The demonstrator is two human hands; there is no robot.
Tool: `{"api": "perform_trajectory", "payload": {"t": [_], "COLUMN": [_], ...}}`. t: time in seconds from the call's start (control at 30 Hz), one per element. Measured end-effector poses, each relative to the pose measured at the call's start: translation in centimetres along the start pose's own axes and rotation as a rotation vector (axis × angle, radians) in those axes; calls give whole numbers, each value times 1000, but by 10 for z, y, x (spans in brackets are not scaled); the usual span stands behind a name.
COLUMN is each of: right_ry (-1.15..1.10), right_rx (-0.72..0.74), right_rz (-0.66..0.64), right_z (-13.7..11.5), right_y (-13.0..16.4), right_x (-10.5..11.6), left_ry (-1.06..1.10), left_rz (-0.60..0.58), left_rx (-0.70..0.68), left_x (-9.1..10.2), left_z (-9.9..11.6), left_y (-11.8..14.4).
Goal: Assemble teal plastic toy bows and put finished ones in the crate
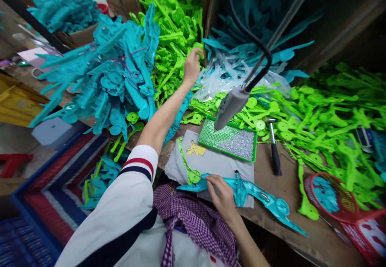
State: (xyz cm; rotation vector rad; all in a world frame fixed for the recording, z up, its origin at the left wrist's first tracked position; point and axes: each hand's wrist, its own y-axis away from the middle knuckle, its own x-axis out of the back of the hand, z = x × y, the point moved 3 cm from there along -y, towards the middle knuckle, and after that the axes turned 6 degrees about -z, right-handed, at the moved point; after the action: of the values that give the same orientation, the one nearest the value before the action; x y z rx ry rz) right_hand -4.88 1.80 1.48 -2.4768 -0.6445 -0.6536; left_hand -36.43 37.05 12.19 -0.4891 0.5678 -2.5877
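Note:
My left hand (192,66) reaches out to the heap of bright green plastic parts (171,29), its fingers curled round a green plastic part (198,46) at the heap's right side. Near my body, my right hand (221,192) grips a long teal plastic shell (268,200) lying across a grey cloth (235,168). A thin green arm with a round end (194,176) lies against the shell's left end. Above a green tray (226,152) of small silver screws hangs a grey electric screwdriver (230,108), its tip pointing down.
A tall stack of teal shells (120,74) stands at left. Green parts (325,118) cover the right side. A hammer (273,146) lies beside the tray. Red baskets (351,196) stand at the right front edge. Translucent bagged pieces (224,74) lie behind the screwdriver.

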Motion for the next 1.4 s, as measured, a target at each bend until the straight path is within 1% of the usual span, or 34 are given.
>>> {"api": "perform_trajectory", "payload": {"t": [0.07,0.1,0.13,0.2,0.27,0.3,0.37,0.43,0.5,0.53,0.6,0.63,0.7,0.77,0.83,0.9,0.97,1.03,1.07,1.13,1.23,1.3,1.37,1.4], "right_ry": [-17,-31,-47,-79,-119,-142,-194,-264,-362,-408,-430,-408,-340,-346,-475,-664,-834,-945,-971,-953,-801,-659,-486,-389], "right_rx": [-18,-26,-29,-34,-44,-50,-56,-51,-57,-67,-84,-103,-162,-241,-314,-379,-434,-470,-474,-451,-378,-312,-225,-184], "right_rz": [9,19,28,41,46,52,88,174,320,380,421,406,322,162,-42,-200,-249,-240,-233,-225,-170,-124,-156,-208], "right_z": [0,0,-2,-6,-13,-19,-33,-48,-58,-59,-52,-45,-27,-10,-1,-3,-10,-16,-17,-15,-4,1,0,-2], "right_y": [-1,0,1,2,-5,-13,-39,-74,-107,-119,-131,-131,-121,-106,-95,-88,-86,-84,-83,-78,-62,-46,-28,-20], "right_x": [-4,-4,-4,-1,3,5,8,10,12,12,10,9,2,-9,-26,-42,-53,-57,-56,-49,-23,1,18,22], "left_ry": [280,400,482,556,599,636,717,770,777,767,727,703,654,617,596,589,591,601,605,596,499,335,86,-28], "left_rz": [229,308,354,391,404,409,430,453,463,459,438,420,373,331,305,294,285,271,256,197,66,-1,-65,-107], "left_rx": [191,271,325,371,385,398,427,458,490,507,543,561,594,625,657,688,704,695,685,664,616,524,388,333], "left_x": [23,37,50,78,101,110,123,131,136,138,142,143,144,143,140,136,132,129,127,124,121,123,125,125], "left_z": [11,15,19,25,28,27,26,24,23,22,21,20,18,15,13,11,11,13,14,16,19,20,19,17], "left_y": [-13,-15,-14,-1,23,38,70,99,124,137,161,173,197,218,233,244,250,254,256,263,287,313,343,357]}}
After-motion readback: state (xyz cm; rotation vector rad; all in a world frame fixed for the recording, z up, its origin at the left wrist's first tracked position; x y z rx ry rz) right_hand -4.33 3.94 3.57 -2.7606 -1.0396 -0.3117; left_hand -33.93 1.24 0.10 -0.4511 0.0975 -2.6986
